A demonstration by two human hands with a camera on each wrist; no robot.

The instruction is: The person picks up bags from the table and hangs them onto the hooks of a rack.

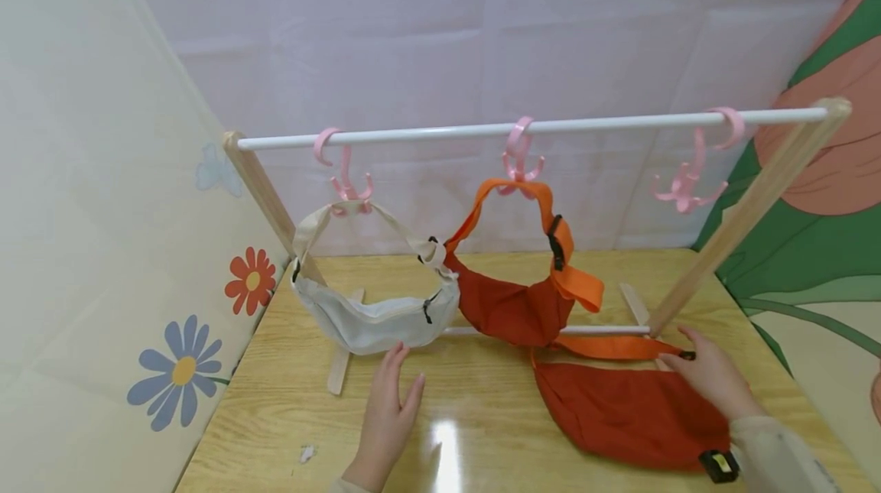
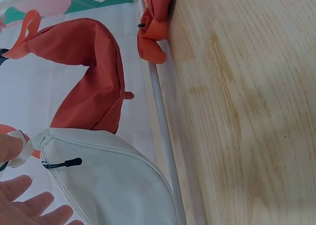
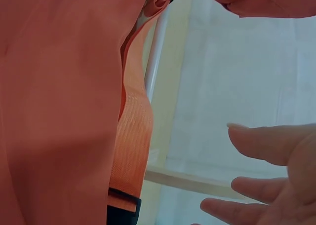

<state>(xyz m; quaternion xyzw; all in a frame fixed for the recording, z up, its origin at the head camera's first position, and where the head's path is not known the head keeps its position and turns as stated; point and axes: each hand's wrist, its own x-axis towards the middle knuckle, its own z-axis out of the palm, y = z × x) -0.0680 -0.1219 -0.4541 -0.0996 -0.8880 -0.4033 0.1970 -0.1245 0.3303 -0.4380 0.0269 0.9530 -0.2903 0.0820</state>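
On the table (image 1: 495,416), a rack (image 1: 427,134) is set. A red bag (image 1: 626,413) is laid before it; a white bag (image 1: 378,325) and a second red bag (image 1: 512,309) are hung. With fingers extended, the right hand (image 1: 712,374) is held near the laid bag, the left hand (image 1: 387,416) near the white one. Pink hooks (image 1: 346,172) are also seen.

No text or number is legible. The yellow patch (image 1: 720,462) on the small black box (image 1: 723,476) is too tiny to read.

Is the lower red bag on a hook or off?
Off: the lower red bag lies on the table, its orange strap below the rail; the rightmost pink hook is bare.
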